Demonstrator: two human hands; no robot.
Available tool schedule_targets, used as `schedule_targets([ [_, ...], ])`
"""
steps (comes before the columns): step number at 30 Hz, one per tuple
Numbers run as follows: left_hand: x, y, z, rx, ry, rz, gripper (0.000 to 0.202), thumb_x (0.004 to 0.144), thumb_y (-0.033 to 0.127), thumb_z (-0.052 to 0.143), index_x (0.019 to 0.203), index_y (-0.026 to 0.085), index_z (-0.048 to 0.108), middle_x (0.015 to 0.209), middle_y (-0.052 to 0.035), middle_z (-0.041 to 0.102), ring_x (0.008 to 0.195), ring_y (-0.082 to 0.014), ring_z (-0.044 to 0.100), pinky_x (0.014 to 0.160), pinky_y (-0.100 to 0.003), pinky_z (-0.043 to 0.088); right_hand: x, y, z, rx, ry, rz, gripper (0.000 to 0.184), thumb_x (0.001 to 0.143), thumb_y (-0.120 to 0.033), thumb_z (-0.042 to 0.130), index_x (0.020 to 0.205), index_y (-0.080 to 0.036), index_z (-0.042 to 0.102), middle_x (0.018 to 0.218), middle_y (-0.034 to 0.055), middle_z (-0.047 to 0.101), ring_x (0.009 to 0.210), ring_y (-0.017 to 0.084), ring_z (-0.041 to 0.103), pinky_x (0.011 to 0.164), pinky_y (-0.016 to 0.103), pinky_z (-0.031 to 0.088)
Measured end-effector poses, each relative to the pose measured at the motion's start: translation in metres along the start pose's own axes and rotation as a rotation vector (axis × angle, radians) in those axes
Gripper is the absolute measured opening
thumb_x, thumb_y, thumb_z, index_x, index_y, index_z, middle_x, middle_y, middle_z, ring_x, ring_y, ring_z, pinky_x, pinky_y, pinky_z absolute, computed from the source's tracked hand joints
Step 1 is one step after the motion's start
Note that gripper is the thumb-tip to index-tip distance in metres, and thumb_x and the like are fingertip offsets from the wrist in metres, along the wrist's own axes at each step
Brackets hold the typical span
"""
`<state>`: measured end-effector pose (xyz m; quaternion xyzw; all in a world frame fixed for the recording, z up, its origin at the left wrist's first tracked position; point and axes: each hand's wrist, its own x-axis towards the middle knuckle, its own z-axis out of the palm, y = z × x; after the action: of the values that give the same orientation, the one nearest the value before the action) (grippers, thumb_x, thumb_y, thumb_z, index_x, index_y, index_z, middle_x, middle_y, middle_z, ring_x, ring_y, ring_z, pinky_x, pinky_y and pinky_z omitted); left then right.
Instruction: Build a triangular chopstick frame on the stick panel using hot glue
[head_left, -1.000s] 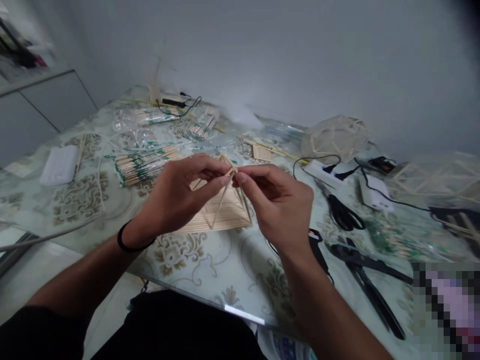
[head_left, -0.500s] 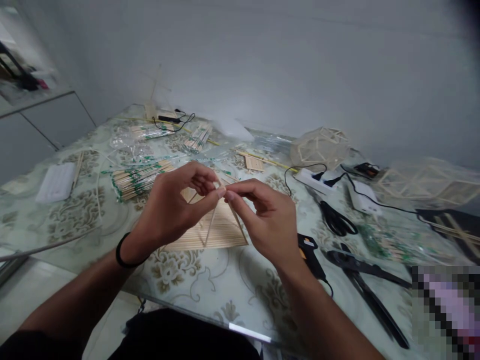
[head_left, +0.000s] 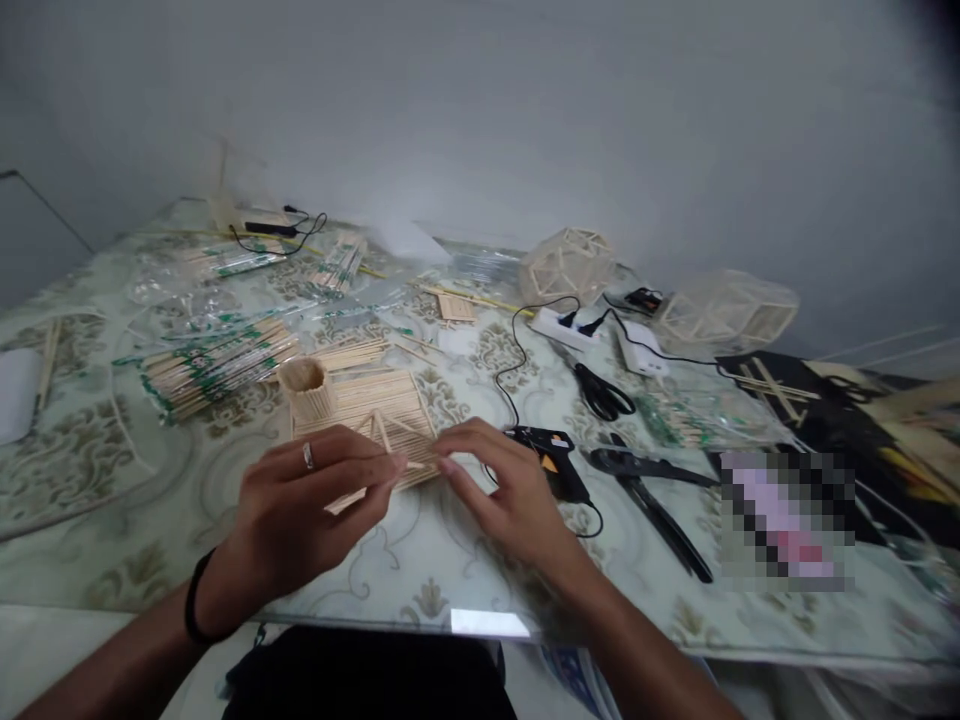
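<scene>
My left hand (head_left: 322,505), with a ring and a black wristband, pinches a small frame of thin wooden sticks (head_left: 385,432) at its near side. My right hand (head_left: 504,488) has thumb and forefinger closed on the same frame's right corner. The frame's sticks meet at a peak that points away from me, and fingers cover part of it. Beneath it lies a flat panel of sticks laid side by side (head_left: 397,388). A round cup of short upright sticks (head_left: 307,388) stands at the panel's left back corner.
Right of my hands lie a black glue gun (head_left: 551,462), large black cutters (head_left: 652,500) and scissors (head_left: 602,390). A white power strip (head_left: 566,328) sits behind. Bundled sticks (head_left: 221,365) lie left. Bagged stick frames (head_left: 568,265) stand near the wall.
The view has swung to the right. My hands have come lower and nearer, fingertips slightly farther apart, and the stick frame has tipped. The stick cup, hidden before, now shows.
</scene>
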<state>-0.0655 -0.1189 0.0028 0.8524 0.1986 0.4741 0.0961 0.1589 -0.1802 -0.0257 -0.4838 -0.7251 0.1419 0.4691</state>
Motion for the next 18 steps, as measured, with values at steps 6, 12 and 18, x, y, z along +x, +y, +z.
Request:
schedule_targets([
  [6,0.002,-0.002,0.004,-0.014,0.021,0.090,0.015,0.086,0.007,0.076,0.093,0.019,0.073,0.075,0.0019,0.075,0.065,-0.0105,0.071,0.066,-0.023,0.062,-0.076,0.078,-0.063,-0.665,0.235,0.468,0.029,0.098,-0.045,0.058,0.096,-0.019,0.069,0.094,0.0137,0.069,0.084,0.027,0.067,0.081,0.044,0.057],
  [12,-0.004,-0.008,-0.001,-0.043,-0.025,0.053,0.031,0.087,0.011,0.079,0.116,0.021,0.074,0.093,-0.0019,0.081,0.078,-0.0120,0.077,0.079,-0.021,0.065,-0.109,0.108,-0.081,-0.656,0.053,0.817,0.045,0.085,-0.060,0.065,0.098,-0.018,0.071,0.097,0.0201,0.076,0.088,0.035,0.072,0.084,0.049,0.055],
  [18,-0.018,-0.017,-0.017,-0.191,-0.020,-0.065,0.030,0.089,0.010,0.075,0.117,0.022,0.075,0.096,-0.0043,0.082,0.086,-0.0153,0.079,0.079,-0.024,0.067,-0.091,0.093,-0.090,-0.386,-0.057,1.013,0.045,0.071,-0.058,0.075,0.095,-0.019,0.072,0.097,0.0156,0.080,0.089,0.034,0.074,0.085,0.047,0.057],
])
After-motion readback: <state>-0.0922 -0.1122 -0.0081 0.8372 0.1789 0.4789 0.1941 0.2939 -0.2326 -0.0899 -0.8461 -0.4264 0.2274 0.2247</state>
